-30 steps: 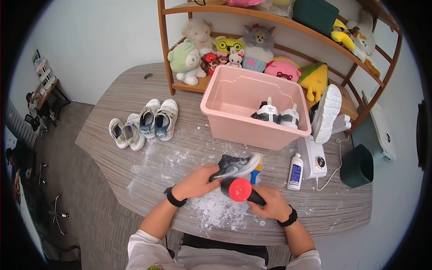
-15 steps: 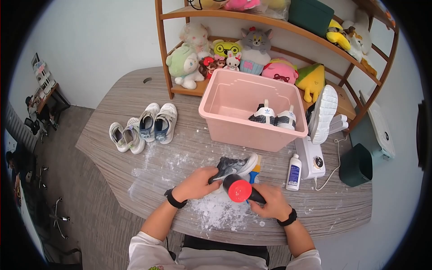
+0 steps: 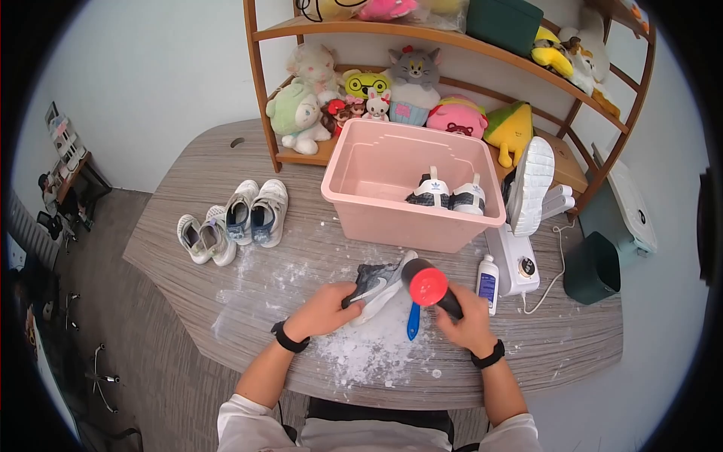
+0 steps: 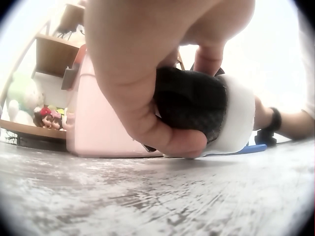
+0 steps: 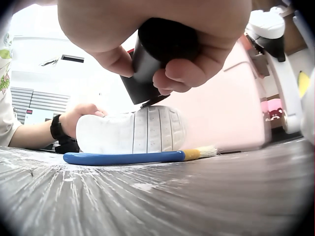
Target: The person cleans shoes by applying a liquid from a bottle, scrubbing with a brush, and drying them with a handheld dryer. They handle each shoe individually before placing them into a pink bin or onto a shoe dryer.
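Note:
My left hand [image 3: 324,310] grips the heel of a grey and black sneaker [image 3: 374,280] with a white sole. In the left wrist view, fingers and thumb wrap the dark heel [image 4: 189,101]. The shoe is tipped so its ribbed sole [image 5: 147,132] faces the right wrist camera. My right hand [image 3: 468,324] holds the handle of a black handheld tool with a round red end [image 3: 428,286]. The tool's barrel [image 5: 142,73] is close above the shoe's toe. A brush with a blue handle [image 3: 413,322] and pale bristles [image 5: 209,151] lies beside the sole.
White powdery residue [image 3: 361,354] covers the table before me. Two pairs of shoes [image 3: 260,215] stand at left. A pink bin [image 3: 407,230] holds another pair. To the right are a white bottle [image 3: 487,286], a white device [image 3: 520,264] bearing a shoe, and a green bin [image 3: 591,271].
The tool has moved right and up toward the toe. My left hand has turned the sneaker so more of its sole faces right. The brush's blue handle shows more fully.

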